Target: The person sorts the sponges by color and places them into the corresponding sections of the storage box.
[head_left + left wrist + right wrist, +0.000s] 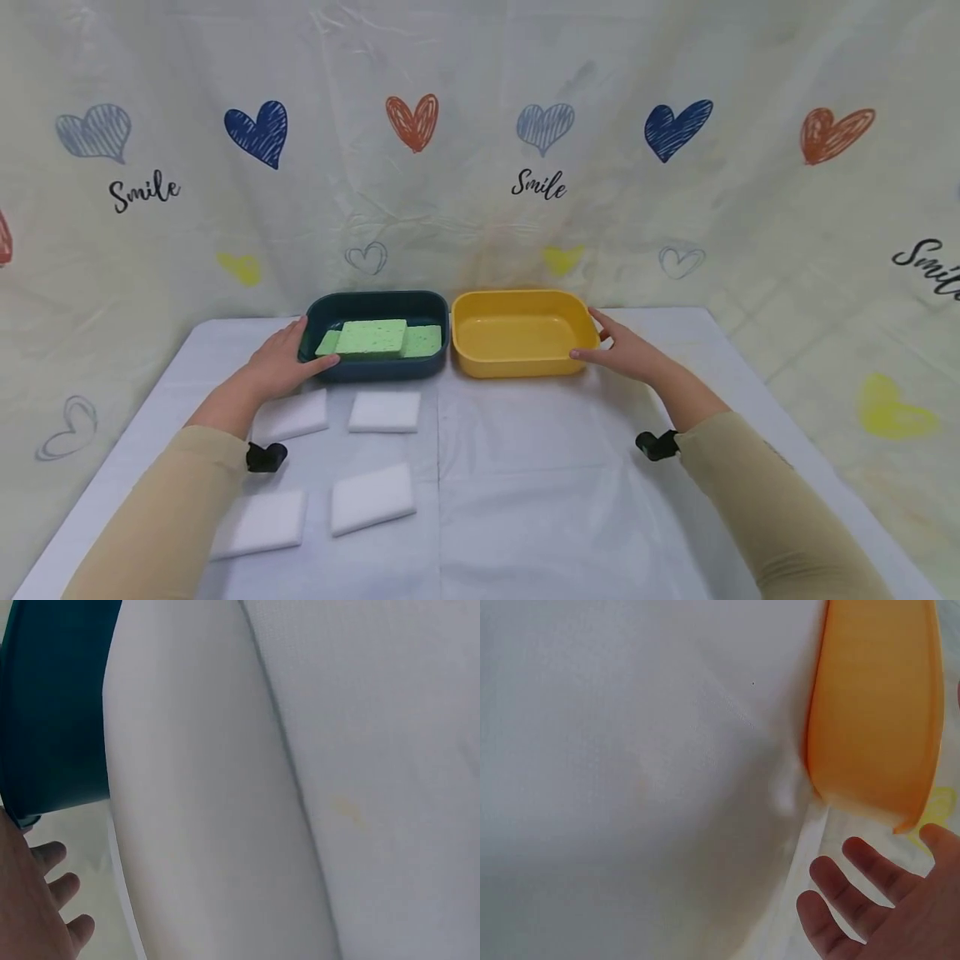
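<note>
At the back of the table stands a dark teal tray (390, 369) with several light green sponges (372, 337) in it. My left hand (279, 360) is at its left end, thumb by the front rim and fingers along the side. In the left wrist view, loosely bent fingers (63, 888) show beyond the tray's end. Beside it, close on the right, is a yellow tray (517, 367) with nothing inside. My right hand (626, 352) reaches round its right end, thumb at the front corner. In the right wrist view, spread fingers (847, 896) stand apart from the tray wall.
Several white sponge blocks lie on the left half of the white-covered table, among them a back block (385, 412) and a front block (372, 500). Behind the trays hangs a pale sheet (465, 225) printed with hearts.
</note>
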### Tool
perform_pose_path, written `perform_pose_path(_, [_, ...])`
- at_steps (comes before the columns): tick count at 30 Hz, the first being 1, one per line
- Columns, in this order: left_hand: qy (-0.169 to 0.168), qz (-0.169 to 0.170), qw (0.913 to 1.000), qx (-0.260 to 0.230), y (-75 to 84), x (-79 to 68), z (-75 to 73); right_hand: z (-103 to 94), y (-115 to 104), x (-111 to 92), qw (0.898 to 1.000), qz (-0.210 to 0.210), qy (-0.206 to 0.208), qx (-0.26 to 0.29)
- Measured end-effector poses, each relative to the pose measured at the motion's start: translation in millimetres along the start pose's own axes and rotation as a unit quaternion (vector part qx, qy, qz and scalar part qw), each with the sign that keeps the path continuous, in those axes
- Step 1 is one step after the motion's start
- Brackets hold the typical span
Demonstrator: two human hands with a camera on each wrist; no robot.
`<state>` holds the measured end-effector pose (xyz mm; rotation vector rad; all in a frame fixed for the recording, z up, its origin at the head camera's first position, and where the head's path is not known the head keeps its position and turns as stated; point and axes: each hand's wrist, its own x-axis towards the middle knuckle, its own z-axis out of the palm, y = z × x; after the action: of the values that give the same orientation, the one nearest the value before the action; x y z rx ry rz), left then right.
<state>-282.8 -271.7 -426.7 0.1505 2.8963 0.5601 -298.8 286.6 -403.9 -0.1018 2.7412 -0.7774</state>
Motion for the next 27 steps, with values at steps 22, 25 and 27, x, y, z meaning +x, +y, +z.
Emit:
perform_pose_path(22, [0.012,0.01,0.9992,-0.038,-6.1,5.0,4.9,11.4,11,19,0.998,0.036,-0.027,0.047])
perform_pose_path(25, [0.016,0.013,0.9985,-0.051,-5.6,2.6,2.8,12.2,11,19,0.998,0.035,-0.029,0.046])
perform_pose_path(27, [0.022,0.018,0.9979,-0.057,-2.7,-0.4,0.0,12.5,12,20,0.998,0.035,-0.03,0.044])
